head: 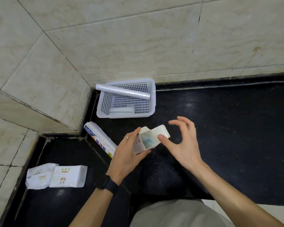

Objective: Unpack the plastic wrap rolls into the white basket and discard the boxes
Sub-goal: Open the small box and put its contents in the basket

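Note:
My left hand grips a white cardboard box held end-on, its flaps folded open and a pale roll end visible inside. My right hand hovers at the box's open end, fingers spread, thumb tip touching the edge of the opening. The white perforated basket stands in the counter's corner with one plastic wrap roll lying slanted across its rim and a small flat white item on its floor. Another printed wrap box lies on the black counter, left of my left hand.
Two white tissue packs lie at the lower left of the black counter. Tiled walls close off the back and left. The counter's front edge runs near my body.

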Action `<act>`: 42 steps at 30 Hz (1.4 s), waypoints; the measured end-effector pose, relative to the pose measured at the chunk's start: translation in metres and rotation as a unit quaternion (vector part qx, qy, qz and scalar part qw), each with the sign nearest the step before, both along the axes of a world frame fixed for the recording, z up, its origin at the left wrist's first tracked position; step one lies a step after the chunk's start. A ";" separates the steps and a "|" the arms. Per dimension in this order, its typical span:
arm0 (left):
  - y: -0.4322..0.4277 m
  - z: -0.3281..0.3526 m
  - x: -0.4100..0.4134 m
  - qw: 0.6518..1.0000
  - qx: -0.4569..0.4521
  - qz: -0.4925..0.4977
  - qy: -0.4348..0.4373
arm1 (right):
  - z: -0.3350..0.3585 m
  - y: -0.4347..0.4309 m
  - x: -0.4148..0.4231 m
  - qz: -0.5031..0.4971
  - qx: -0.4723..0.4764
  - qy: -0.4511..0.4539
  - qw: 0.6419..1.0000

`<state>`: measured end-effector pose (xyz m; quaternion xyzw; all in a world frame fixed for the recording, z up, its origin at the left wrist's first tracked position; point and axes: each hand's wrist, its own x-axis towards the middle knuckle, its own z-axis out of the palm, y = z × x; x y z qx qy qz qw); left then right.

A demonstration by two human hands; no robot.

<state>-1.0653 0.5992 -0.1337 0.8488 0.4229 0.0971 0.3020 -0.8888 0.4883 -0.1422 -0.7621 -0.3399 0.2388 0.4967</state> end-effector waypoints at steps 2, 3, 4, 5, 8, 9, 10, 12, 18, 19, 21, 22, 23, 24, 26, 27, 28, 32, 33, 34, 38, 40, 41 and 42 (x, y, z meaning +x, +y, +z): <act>0.000 -0.001 -0.001 0.999 0.033 -0.027 0.004 | 0.003 0.003 -0.003 0.048 -0.003 -0.090 0.995; 0.001 -0.003 -0.001 0.998 0.047 -0.039 0.006 | 0.001 0.006 -0.005 0.078 -0.021 -0.119 0.990; 0.002 -0.004 0.000 0.997 0.061 -0.051 0.010 | -0.001 0.009 -0.006 0.104 -0.048 -0.127 0.985; 0.003 -0.005 0.000 0.995 0.073 -0.063 0.013 | -0.002 0.012 -0.007 0.122 -0.073 -0.116 0.983; 0.007 -0.007 0.002 0.989 0.109 -0.094 0.020 | -0.004 0.019 -0.008 0.149 -0.109 -0.081 0.980; 0.007 -0.007 0.002 0.987 0.121 -0.104 0.024 | -0.004 0.022 -0.009 0.158 -0.113 -0.077 0.978; 0.008 -0.007 0.002 0.984 0.132 -0.114 0.031 | -0.004 0.024 -0.010 0.165 -0.119 -0.074 0.976; 0.009 -0.008 0.001 0.980 0.143 -0.129 0.045 | -0.005 0.029 -0.012 0.168 -0.133 -0.071 0.974; 0.012 -0.014 -0.004 0.977 0.144 -0.143 0.065 | -0.014 0.041 -0.022 0.173 -0.160 -0.065 0.970; 0.012 -0.015 -0.004 0.977 0.143 -0.145 0.067 | -0.016 0.043 -0.023 0.179 -0.165 -0.073 0.967; 0.013 -0.016 -0.005 0.975 0.146 -0.150 0.072 | -0.020 0.044 -0.023 0.186 -0.172 -0.094 0.963; 0.013 -0.016 -0.006 0.974 0.148 -0.152 0.074 | -0.021 0.045 -0.022 0.184 -0.173 -0.102 0.962; 0.014 -0.016 -0.006 0.974 0.150 -0.151 0.075 | -0.022 0.045 -0.021 0.181 -0.171 -0.103 0.963; 0.014 -0.015 -0.006 0.974 0.151 -0.150 0.076 | -0.023 0.046 -0.019 0.179 -0.168 -0.102 0.964; 0.014 -0.015 -0.006 0.974 0.152 -0.151 0.080 | -0.023 0.046 -0.014 0.186 -0.166 -0.095 0.964; 0.015 -0.016 -0.006 0.973 0.151 -0.151 0.082 | -0.023 0.046 -0.012 0.188 -0.167 -0.092 0.963; 0.016 -0.017 -0.007 0.974 0.150 -0.149 0.085 | -0.022 0.046 -0.010 0.187 -0.167 -0.089 0.964; 0.024 -0.019 -0.011 0.976 0.145 -0.135 0.089 | -0.014 0.040 0.001 0.165 -0.156 -0.071 0.971; 0.025 -0.019 -0.012 0.976 0.146 -0.134 0.090 | -0.013 0.038 0.004 0.158 -0.154 -0.071 0.973; 0.027 -0.019 -0.012 0.976 0.147 -0.132 0.091 | -0.013 0.037 0.006 0.150 -0.151 -0.067 0.975; 0.030 -0.019 -0.007 0.975 0.150 -0.131 0.099 | -0.017 0.036 0.012 0.130 -0.179 -0.007 0.975; 0.030 -0.019 -0.004 0.973 0.150 -0.138 0.110 | -0.021 0.036 0.014 0.152 -0.173 0.020 0.973; 0.031 -0.019 -0.003 0.972 0.148 -0.140 0.117 | -0.023 0.035 0.014 0.168 -0.162 0.032 0.972; 0.032 -0.020 -0.002 0.971 0.146 -0.143 0.124 | -0.025 0.035 0.015 0.183 -0.150 0.046 0.971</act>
